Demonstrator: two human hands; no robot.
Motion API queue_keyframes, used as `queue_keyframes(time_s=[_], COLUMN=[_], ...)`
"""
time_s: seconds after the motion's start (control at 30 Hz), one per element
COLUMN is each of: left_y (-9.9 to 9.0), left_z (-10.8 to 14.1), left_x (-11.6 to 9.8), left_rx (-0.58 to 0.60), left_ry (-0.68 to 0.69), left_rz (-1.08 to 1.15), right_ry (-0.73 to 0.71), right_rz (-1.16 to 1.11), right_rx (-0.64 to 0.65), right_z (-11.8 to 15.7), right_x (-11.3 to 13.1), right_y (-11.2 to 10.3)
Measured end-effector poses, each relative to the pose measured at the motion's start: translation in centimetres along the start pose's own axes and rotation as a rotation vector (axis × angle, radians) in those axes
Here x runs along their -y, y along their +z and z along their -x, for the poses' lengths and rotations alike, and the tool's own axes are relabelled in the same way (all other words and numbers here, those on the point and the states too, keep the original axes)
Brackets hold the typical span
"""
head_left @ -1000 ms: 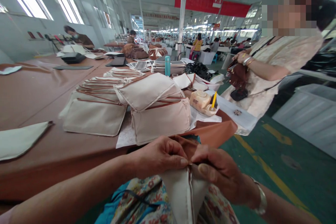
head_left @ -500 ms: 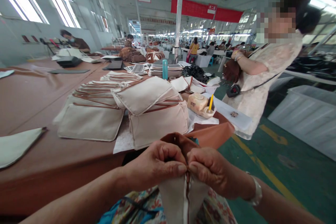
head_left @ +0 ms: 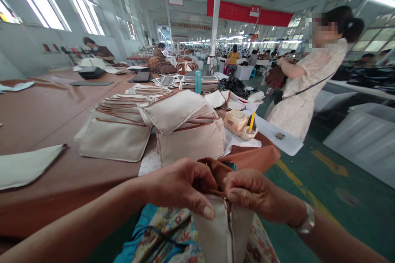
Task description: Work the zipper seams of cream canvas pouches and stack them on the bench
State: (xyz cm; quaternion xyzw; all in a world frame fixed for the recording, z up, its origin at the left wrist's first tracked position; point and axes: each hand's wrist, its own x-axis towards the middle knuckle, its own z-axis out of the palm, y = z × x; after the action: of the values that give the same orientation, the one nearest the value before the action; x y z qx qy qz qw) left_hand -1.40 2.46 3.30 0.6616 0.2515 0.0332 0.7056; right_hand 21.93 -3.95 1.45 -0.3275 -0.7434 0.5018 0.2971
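From the head camera, the left hand (head_left: 175, 187) and right hand (head_left: 254, 193) are pinching together, just beside each other, clamped on the brown trim (head_left: 212, 172) at the top of a cream canvas pouch (head_left: 212, 230); the pouch is hanging over a floral cloth (head_left: 163, 234) on the person's lap; a stack of similar pouches (head_left: 188, 139) is sitting on the table (head_left: 61, 197); uneven pulling could be skewing the seam, and stiff canvas could be slipping from the fingers.
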Motion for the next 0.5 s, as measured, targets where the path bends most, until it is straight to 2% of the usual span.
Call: queue_keyframes(time_s=[0.17,0.33,0.43,0.5], left_y=[-0.2,1.2,2.7,3.4], left_z=[-0.2,-0.9,-1.2,-1.1], left_x=[-0.2,0.1,0.8,1.4], left_rx=[0.000,0.020,-0.071,-0.169], left_ry=[0.047,0.076,0.141,0.183], left_rz=[0.028,0.114,0.246,0.256], right_ry=[-0.041,-0.063,-0.055,-0.045], right_rz=[-0.046,-0.106,-0.193,-0.207], right_rx=[-0.028,-0.093,-0.151,-0.174], right_z=[0.2,0.0,-0.4,-0.8], right_x=[-0.5,-2.1,-3.8,-4.1], right_y=[-0.2,0.8,1.9,1.9])
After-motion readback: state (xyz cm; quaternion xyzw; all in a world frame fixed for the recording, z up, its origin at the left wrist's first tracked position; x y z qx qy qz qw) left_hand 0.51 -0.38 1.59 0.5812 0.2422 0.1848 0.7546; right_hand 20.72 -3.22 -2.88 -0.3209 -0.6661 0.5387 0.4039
